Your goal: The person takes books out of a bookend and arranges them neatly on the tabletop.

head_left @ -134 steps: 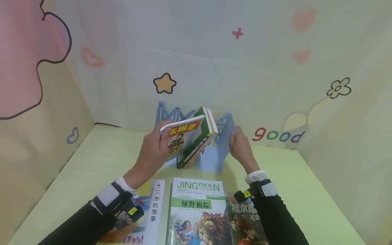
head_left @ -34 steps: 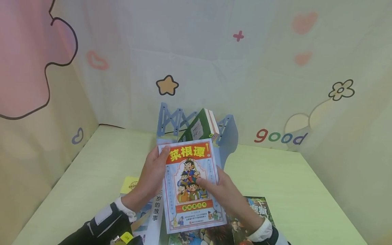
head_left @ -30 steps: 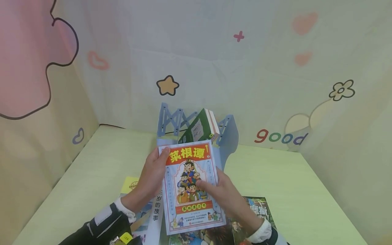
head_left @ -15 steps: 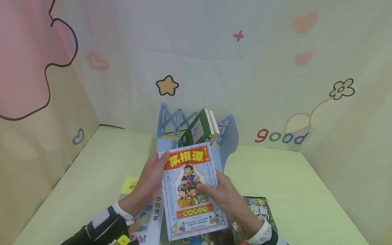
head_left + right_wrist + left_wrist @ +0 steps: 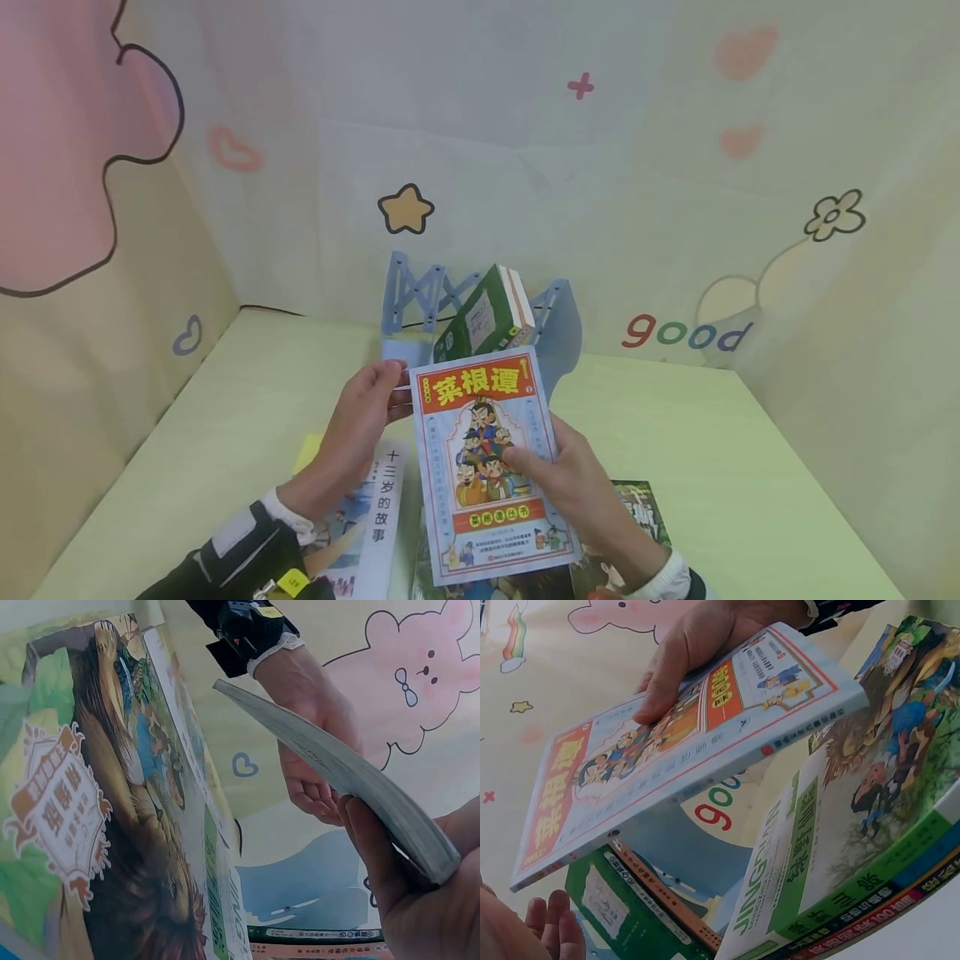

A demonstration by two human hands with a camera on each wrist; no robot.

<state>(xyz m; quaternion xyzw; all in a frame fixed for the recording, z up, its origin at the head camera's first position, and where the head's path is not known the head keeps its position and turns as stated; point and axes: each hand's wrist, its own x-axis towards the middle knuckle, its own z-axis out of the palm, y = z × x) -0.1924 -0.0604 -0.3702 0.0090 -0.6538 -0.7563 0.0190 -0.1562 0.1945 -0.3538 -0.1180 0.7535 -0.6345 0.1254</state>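
Observation:
My right hand grips a comic-style paperback book by its right edge, thumb across the cover. The book is held face up over other books, its red title band toward the far side. My left hand is just off the book's left edge, holding nothing; in the left wrist view its loosely bent fingers hang apart from the book. Behind, green-covered books lean to the right in a blue expandable bookend. The right hand's other fingers are under the book, hidden in the head view.
A stack topped by a book with a lion cover lies under the held book. To its left is a book with a white spine band, to its right a dark-covered book. Printed cloth walls surround the pale table.
Earlier my left hand held the paperback at the bookend while my right held the bookend's side. Both hands then held the book; now the left has let go and the book has shifted right.

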